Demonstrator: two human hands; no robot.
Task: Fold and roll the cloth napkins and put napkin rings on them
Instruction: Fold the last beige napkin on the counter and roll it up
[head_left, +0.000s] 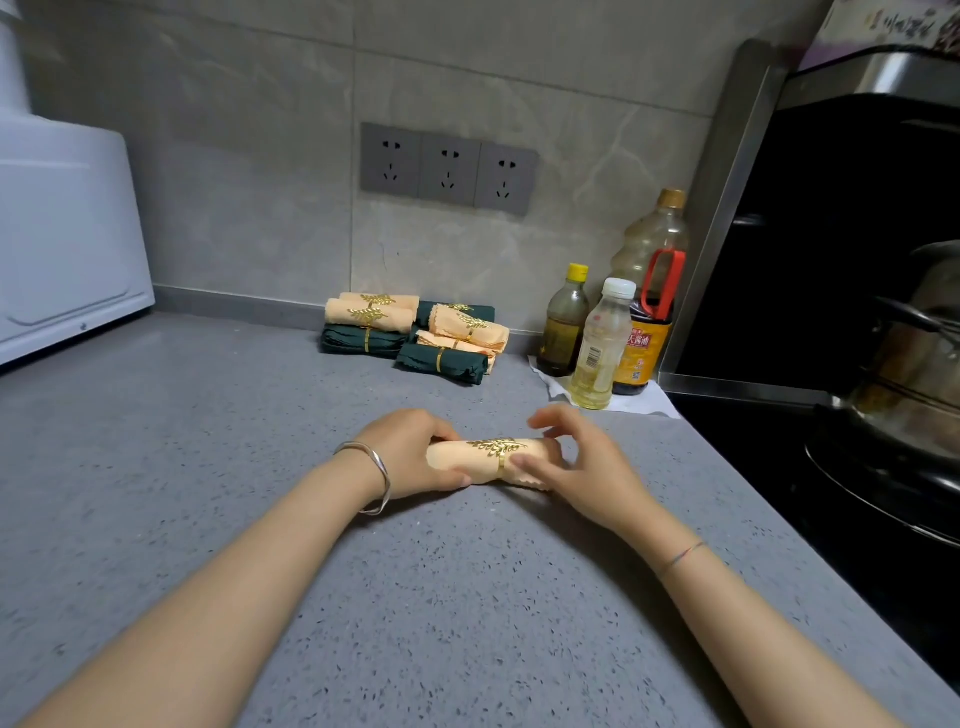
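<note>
Grey speckled worktop (467, 597) runs back to a tiled wall with three sockets (449, 169). A white appliance (62, 234) is cut off at the left edge, and a dark stove with a steel pot (919, 353) is cut off at the right.

Against the wall lies a pile of rolled napkins (415, 335), peach and dark green, each ringed in gold. Three bottles (602, 343) stand just beside it.

Near the middle of the worktop a rolled peach napkin (452, 460) lies crosswise with a gold leaf napkin ring (498, 449) round it. The left hand (410, 452), with a bangle (371, 475) at the wrist, has its fingers curled round the roll's left end. The right hand (582, 462) hides the right end. Its thumb touches the cloth by the ring and its fingers arch above, but whether they grip cannot be told.
</note>
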